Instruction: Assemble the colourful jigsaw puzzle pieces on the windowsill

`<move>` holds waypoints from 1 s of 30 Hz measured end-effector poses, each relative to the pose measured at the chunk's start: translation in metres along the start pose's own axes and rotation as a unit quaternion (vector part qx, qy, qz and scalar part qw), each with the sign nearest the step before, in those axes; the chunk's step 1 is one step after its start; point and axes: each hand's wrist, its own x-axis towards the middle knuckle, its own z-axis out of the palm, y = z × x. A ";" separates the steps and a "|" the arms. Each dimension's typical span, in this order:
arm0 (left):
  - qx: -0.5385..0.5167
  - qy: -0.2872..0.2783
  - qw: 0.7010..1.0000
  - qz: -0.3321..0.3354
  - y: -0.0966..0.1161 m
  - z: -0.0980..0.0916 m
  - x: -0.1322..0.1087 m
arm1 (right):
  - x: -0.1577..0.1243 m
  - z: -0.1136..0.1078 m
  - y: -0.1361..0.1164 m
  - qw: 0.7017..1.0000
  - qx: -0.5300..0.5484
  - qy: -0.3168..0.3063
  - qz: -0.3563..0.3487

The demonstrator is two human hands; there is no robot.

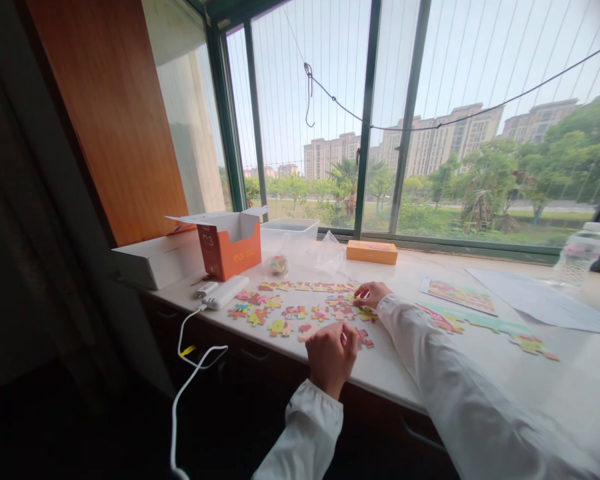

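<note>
Many loose jigsaw puzzle pieces (276, 327) in yellow, pink and red lie on the white tabletop. Among them, my right hand (374, 295) reaches down with bent fingers, its fingertips on a puzzle piece (349, 300) at the right of the group. My left hand (333, 357) is curled near the table's front edge, beside a pink piece (306, 332) and a red piece (365, 339). What its fingers hold, if anything, is hidden. Right of my right forearm lies a joined strip of puzzle (497, 325), green with red and yellow parts.
A picture card (457, 295) and a white sheet (545, 300) lie at the right, near a water bottle (583, 253). Behind stand an orange box (373, 252), a clear bin (290, 230) and a red-white carton (230, 247). A white power strip (227, 291) trails its cable over the front edge.
</note>
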 end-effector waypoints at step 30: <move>0.038 -0.018 0.999 -0.023 0.002 0.001 0.002 | -0.016 0.000 0.006 0.989 -0.059 0.102 -0.086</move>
